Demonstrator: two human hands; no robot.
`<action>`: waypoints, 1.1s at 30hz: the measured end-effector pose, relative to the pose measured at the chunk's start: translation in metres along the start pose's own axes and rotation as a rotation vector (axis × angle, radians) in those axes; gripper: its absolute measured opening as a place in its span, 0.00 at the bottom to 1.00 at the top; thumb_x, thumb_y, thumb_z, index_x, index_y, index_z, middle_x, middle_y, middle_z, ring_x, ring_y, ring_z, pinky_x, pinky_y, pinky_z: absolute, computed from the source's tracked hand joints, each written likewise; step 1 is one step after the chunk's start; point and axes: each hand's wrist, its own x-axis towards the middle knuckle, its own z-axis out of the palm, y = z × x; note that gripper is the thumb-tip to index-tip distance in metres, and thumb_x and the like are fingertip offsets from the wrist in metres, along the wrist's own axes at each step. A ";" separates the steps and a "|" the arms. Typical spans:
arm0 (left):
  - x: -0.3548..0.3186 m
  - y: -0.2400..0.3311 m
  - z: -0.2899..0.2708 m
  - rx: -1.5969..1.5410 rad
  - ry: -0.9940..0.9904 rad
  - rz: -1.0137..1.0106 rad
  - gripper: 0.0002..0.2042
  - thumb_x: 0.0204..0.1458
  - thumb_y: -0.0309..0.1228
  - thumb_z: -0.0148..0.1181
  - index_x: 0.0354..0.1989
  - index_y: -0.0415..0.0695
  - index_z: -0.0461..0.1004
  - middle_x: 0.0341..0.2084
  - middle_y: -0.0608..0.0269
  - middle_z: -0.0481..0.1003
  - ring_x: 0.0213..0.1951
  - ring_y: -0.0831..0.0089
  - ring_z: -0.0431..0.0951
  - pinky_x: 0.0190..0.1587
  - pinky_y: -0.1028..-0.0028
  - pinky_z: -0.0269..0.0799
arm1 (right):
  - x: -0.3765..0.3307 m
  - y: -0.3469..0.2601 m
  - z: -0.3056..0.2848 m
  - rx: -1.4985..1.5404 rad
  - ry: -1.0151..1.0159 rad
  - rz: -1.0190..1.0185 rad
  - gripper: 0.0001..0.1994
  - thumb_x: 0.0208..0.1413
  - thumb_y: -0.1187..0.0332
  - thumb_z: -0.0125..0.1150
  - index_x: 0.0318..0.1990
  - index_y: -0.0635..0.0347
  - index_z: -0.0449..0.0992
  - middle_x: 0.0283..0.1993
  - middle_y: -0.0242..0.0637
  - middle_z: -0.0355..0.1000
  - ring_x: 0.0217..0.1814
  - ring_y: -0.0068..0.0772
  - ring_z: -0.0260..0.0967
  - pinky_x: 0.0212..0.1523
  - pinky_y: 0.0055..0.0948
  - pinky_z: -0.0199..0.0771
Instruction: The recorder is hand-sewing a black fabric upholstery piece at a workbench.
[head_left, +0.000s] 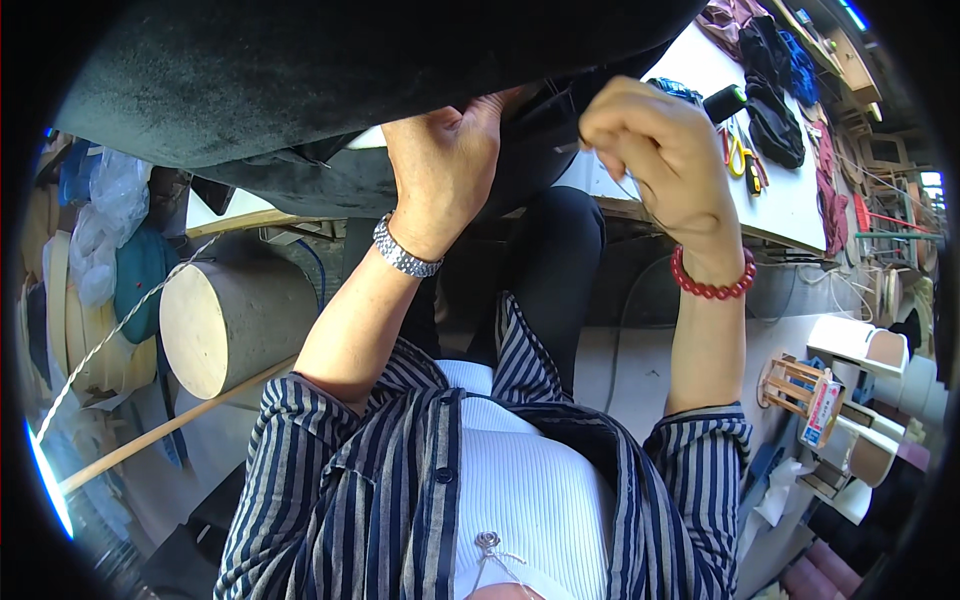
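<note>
A large black plush-covered piece, like upholstery (300,90), fills the top of the view. My left hand (445,160) is closed at its lower edge, thumb and fingers pressed on the dark fabric; the fingertips are partly hidden under it. To the right and apart from it, my right hand (655,150) is raised with its fingers curled together. A thin pale strand like thread (630,185) hangs by its fingers, and a curved shadow falls on the wrist. The fingers are slightly blurred.
A white table (800,205) lies beyond my right hand, with yellow-handled scissors (737,160), pliers (755,175), a dark thread spool (724,103) and dark cloths (775,120). A pale cylinder (230,320) and a wooden stick (170,430) are at left.
</note>
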 end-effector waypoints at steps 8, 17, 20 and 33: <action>0.006 -0.002 -0.001 -0.021 0.011 0.129 0.06 0.46 0.19 0.66 0.34 0.38 0.80 0.25 0.57 0.80 0.26 0.70 0.79 0.29 0.77 0.71 | -0.203 -0.011 -0.023 1.661 0.465 -0.327 0.15 0.53 0.78 0.53 0.15 0.58 0.63 0.19 0.32 0.65 0.10 0.18 0.59 0.08 0.17 0.53; 0.009 -0.002 -0.004 0.094 0.018 0.170 0.06 0.45 0.20 0.66 0.33 0.37 0.80 0.25 0.55 0.80 0.27 0.65 0.79 0.32 0.73 0.72 | -0.465 -0.103 -0.051 1.466 1.553 -0.485 0.07 0.54 0.79 0.47 0.25 0.61 0.62 0.26 0.31 0.58 0.16 0.19 0.50 0.19 0.20 0.54; 0.009 0.001 -0.005 0.066 0.056 0.189 0.04 0.44 0.20 0.66 0.30 0.37 0.80 0.23 0.51 0.79 0.24 0.60 0.79 0.28 0.70 0.71 | -0.558 -0.097 -0.057 1.492 1.778 -0.379 0.07 0.52 0.82 0.48 0.25 0.61 0.63 0.26 0.32 0.59 0.16 0.20 0.50 0.19 0.20 0.54; 0.011 0.000 0.005 -0.187 0.070 0.126 0.05 0.47 0.21 0.64 0.33 0.35 0.79 0.26 0.52 0.80 0.29 0.60 0.80 0.34 0.72 0.72 | -0.814 -0.033 0.074 -0.197 2.243 0.956 0.10 0.54 0.70 0.51 0.40 0.65 0.74 0.23 0.34 0.67 0.19 0.30 0.61 0.21 0.30 0.63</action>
